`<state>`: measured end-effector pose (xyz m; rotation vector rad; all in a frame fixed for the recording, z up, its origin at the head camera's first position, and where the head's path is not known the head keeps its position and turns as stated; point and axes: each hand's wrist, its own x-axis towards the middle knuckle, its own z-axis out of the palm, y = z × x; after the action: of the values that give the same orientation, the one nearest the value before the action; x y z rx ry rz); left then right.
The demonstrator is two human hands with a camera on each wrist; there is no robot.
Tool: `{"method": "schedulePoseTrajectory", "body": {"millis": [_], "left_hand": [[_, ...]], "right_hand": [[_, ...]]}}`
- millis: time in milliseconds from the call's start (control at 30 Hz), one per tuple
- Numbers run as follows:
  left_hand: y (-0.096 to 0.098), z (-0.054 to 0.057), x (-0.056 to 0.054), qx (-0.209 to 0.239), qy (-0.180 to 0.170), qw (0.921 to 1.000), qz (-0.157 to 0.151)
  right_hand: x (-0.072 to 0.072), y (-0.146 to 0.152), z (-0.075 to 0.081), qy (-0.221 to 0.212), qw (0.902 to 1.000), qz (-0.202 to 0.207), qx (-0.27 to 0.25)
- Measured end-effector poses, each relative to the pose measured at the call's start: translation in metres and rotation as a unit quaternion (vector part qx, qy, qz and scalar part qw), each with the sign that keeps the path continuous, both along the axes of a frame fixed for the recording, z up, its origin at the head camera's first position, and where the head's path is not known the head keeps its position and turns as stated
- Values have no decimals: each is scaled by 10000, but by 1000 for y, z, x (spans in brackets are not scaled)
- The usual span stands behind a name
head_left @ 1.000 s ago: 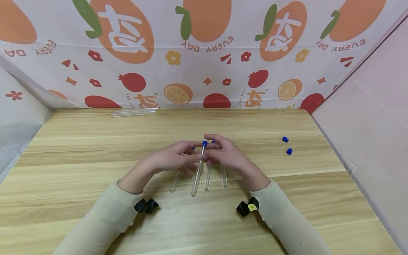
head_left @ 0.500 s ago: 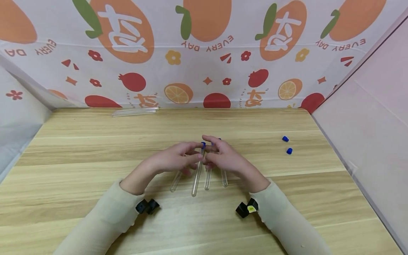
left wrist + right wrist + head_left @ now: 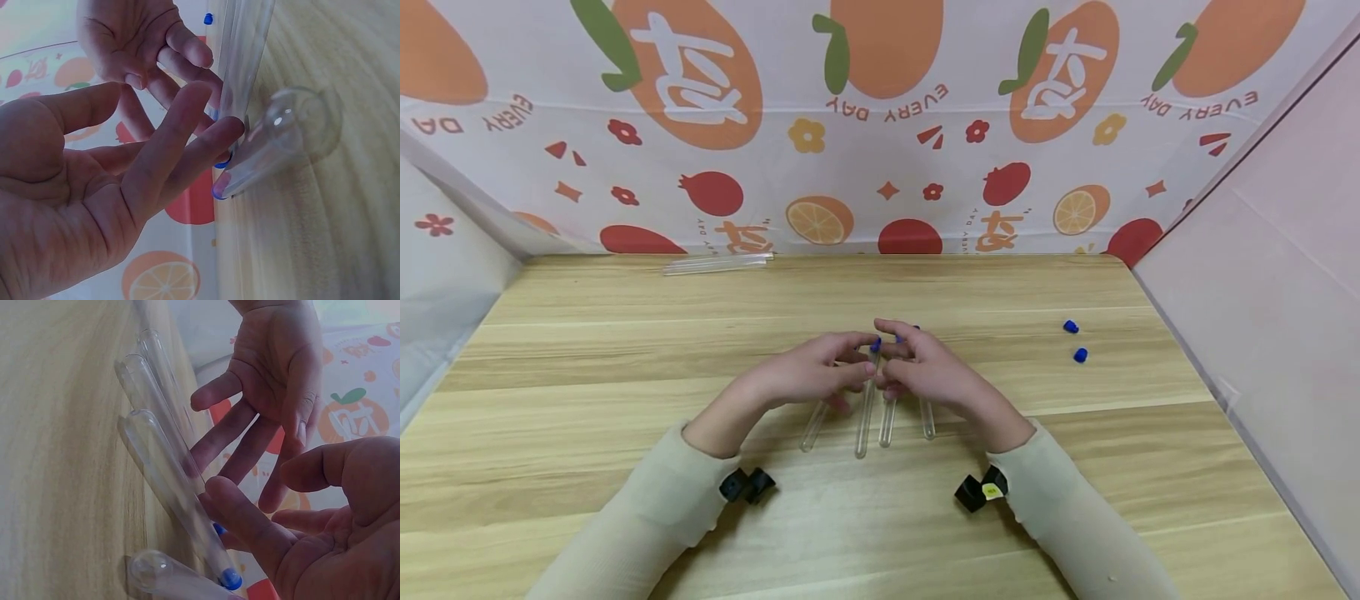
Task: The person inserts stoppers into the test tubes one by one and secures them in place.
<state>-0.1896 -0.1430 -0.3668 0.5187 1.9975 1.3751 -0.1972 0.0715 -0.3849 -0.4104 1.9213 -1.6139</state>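
Observation:
Several clear test tubes with blue caps lie side by side on the table, caps pointing away; a middle tube (image 3: 866,417) has its cap (image 3: 876,343) between the two hands. My left hand (image 3: 811,367) hovers over the left tubes, fingers extended and loosely bent, as the left wrist view confirms. Facing it, my right hand (image 3: 931,367) has relaxed, spread fingers above the right tubes (image 3: 169,475). Neither hand curls round a tube; whether fingertips touch them I cannot tell. The hands hide several of the caps.
Two loose blue caps (image 3: 1071,327) lie at the right of the wooden table (image 3: 625,358). Clear tubes (image 3: 715,264) rest along the back left edge. A fruit-print cloth (image 3: 880,167) hangs behind, with pale side walls.
The middle tube has turned slightly, its cap shifting left and its round end right. The right hand's fingers have moved slightly left; the left hand stays nearly still.

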Motion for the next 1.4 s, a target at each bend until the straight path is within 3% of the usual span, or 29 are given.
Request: {"method": "schedulePoseTrajectory", "body": {"millis": [367,500,633,733,833,933,1000,1200,1333,1400], "left_hand": [[-6,7,0,-47,84,9999,136],[-17,14,-3,63,487,9980,405],[-37,16,-7,-27,1230,9900,687],[-62,16,-10,-452,2013,9740,934],[-93,19,-17,-1086,2846,9443,1243],[-123,21,-29,-1605,3390,9149,1494],[-141,19,-39,-1933,3600,8985,1603],[-182,13,-67,-2650,3978,8634,1614],[-193,7,-83,-2983,4271,8413,1442],[-195,4,-90,-3198,4259,8358,1332]], "right_hand": [[-1,7,8,176,9997,-182,57],[-5,17,16,435,9983,-329,-198],[-7,36,24,882,9928,-728,-350],[-8,60,26,1293,9857,-1044,-280],[-10,90,25,1738,9748,-1397,-74],[-13,122,23,2290,9554,-1823,387],[-15,143,21,2567,9392,-2157,744],[-21,193,15,3060,8903,-2806,1867],[-25,217,7,3369,8640,-2681,2610],[-26,227,3,3515,8521,-2401,3045]]}}
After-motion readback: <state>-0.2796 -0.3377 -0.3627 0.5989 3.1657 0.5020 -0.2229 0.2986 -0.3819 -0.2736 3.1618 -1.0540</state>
